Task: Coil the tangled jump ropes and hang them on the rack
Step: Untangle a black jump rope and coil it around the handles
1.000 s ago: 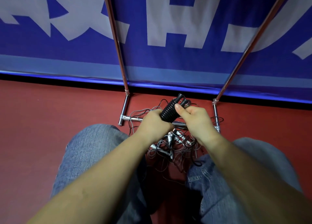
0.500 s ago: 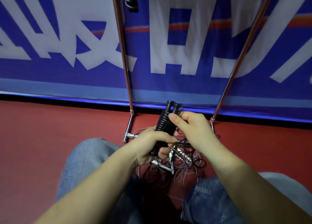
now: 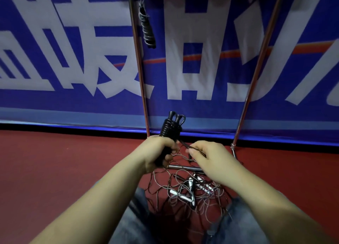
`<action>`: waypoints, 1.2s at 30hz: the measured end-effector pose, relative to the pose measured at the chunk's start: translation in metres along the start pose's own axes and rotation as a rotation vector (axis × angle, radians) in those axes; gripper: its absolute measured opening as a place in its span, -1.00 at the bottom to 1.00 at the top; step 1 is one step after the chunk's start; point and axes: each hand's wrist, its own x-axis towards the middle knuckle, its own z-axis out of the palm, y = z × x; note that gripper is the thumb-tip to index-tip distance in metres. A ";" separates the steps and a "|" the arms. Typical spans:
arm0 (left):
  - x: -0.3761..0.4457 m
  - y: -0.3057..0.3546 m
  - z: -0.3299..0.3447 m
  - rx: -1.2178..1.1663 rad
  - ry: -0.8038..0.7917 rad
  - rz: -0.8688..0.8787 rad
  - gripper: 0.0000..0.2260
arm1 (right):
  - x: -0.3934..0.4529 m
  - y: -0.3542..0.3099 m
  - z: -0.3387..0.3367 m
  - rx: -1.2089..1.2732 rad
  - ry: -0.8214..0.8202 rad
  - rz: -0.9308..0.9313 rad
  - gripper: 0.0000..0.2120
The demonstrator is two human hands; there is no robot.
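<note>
Head view: the left hand (image 3: 157,152) is clenched around the black coiled jump rope (image 3: 169,129), handles up. The right hand (image 3: 207,157) pinches its loose cord end. Tangled jump ropes (image 3: 189,190) lie on the red floor (image 3: 64,161) below; another coiled rope (image 3: 146,27) hangs on the rack (image 3: 139,69).

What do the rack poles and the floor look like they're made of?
The rack poles look like polished metal tubing, perhaps chromed steel: thin and shiny, with bright highlights. The floor looks like matte red sports flooring, maybe rubber or vinyl: an even colour with barely any shine. Neither can be confirmed by sight alone.
</note>
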 end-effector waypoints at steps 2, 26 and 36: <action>0.002 0.000 -0.002 0.151 0.084 0.046 -0.86 | -0.005 -0.006 -0.004 -0.082 -0.036 0.014 -0.82; -0.027 0.003 0.009 1.335 -0.288 0.334 -0.82 | 0.035 -0.035 -0.051 0.012 -0.112 -0.113 -0.77; -0.029 -0.006 -0.012 0.545 -0.289 0.216 -0.79 | 0.020 0.008 -0.005 0.439 -0.190 0.178 -0.63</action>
